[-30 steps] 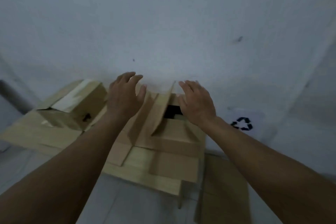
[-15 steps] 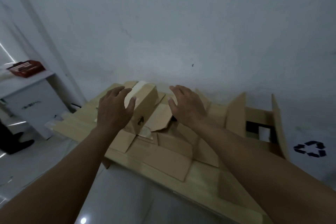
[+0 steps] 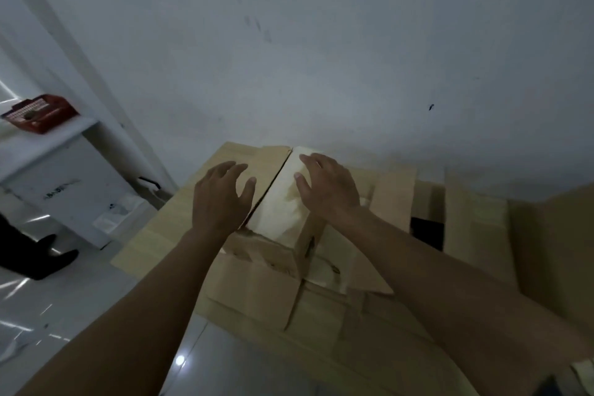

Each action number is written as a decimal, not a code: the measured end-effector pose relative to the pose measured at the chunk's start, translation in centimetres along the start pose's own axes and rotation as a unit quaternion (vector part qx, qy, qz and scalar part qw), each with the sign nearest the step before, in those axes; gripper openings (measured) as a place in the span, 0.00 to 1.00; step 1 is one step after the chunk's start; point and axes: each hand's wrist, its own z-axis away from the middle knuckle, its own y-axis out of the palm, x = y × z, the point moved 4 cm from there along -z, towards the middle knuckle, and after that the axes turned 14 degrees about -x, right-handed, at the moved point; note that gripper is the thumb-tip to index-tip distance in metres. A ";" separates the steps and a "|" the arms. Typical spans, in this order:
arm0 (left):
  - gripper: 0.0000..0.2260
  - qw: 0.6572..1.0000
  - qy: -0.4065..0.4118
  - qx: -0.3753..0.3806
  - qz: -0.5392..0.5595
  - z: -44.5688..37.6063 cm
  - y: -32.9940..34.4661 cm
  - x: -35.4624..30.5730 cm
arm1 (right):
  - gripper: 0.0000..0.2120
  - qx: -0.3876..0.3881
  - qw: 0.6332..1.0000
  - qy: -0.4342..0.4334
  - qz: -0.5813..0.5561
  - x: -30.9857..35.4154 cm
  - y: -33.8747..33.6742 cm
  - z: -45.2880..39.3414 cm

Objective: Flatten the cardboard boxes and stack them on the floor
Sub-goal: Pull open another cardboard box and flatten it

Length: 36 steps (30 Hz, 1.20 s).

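Our left hand (image 3: 221, 199) and right hand (image 3: 328, 186) hover, grips spread and empty, over the still-upright cardboard box (image 3: 283, 202) atop flattened cardboard (image 3: 257, 292) on the floor (image 3: 96, 299) by the wall. Pressing unevenly could tip it sideways instead of collapsing it.

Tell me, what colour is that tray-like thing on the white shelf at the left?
Red; the tray shows in the head view, its contents too blurred to identify.

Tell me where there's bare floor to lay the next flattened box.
Bare tile lies left of the cardboard pile, between it and the white cabinet, with a dark shoe at its far edge. Straight ahead and to the right, cardboard covers the floor to the wall.
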 end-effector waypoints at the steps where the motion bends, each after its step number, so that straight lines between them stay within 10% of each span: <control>1: 0.19 1.000 0.004 0.007 0.007 -0.6 1.5 1.3 | 0.25 0.004 1.000 0.015 0.005 0.2 1.4 -0.5; 8: 0.30 0.995 0.040 0.088 0.032 -2.4 9.7 5.1 | 0.35 0.044 0.987 0.141 0.064 -0.5 8.2 -1.7; 10: 0.33 0.969 0.098 0.220 0.064 -4.4 14.6 9.9 | 0.39 0.058 0.957 0.264 0.102 2.4 12.9 -2.0; 27: 0.41 0.930 0.153 0.309 0.127 -3.0 19.5 11.3 | 0.52 0.155 0.919 0.302 0.201 3.4 15.0 -1.5; 36: 0.48 0.929 0.104 0.339 0.107 -3.9 19.3 10.1 | 0.30 0.029 0.946 0.312 0.079 6.0 9.6 -4.4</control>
